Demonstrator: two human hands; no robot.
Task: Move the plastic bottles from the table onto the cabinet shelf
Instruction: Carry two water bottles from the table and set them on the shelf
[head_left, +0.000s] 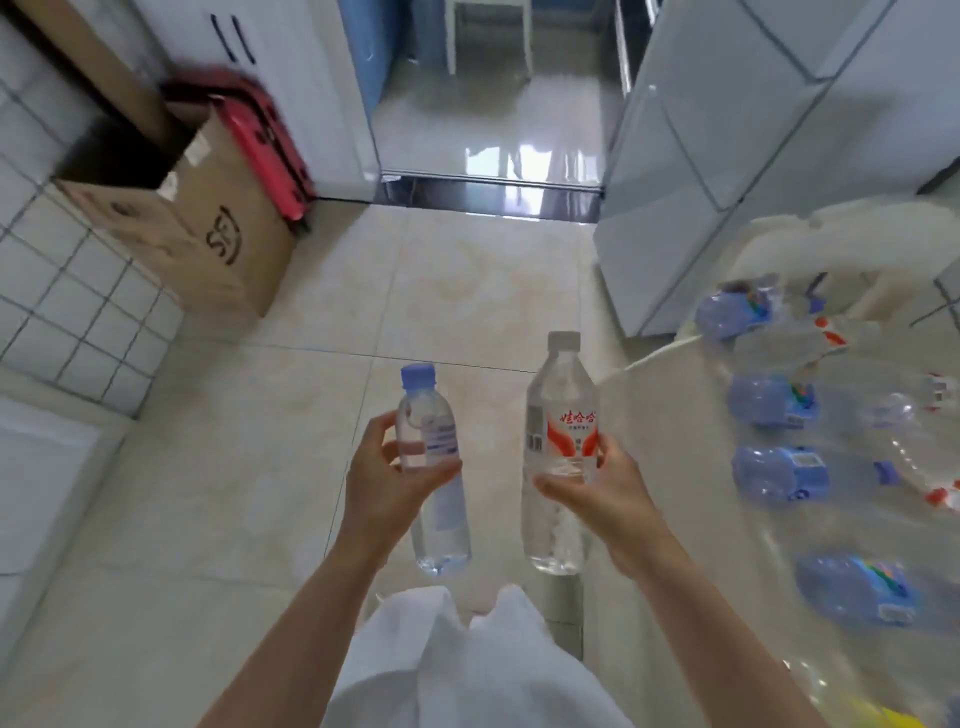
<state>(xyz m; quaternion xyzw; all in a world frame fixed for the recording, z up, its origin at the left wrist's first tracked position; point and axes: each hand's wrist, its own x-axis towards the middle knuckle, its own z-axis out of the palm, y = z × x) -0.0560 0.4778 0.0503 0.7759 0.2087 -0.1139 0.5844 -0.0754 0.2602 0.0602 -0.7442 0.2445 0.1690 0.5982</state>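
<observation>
- While both bottles hang over the floor, clear of the table (675, 415), left hand (384, 483) grasps the blue-capped bottle (434, 467) mid-body, right hand (602, 488) grasps the white-capped bottle (558, 457).
- Smooth plastic, partial wraps: either could slip and drop.
- Remaining bottles (774, 402) lie along the table's edge; a bump could roll them off.
- Cabinet shelf not identifiable.
</observation>
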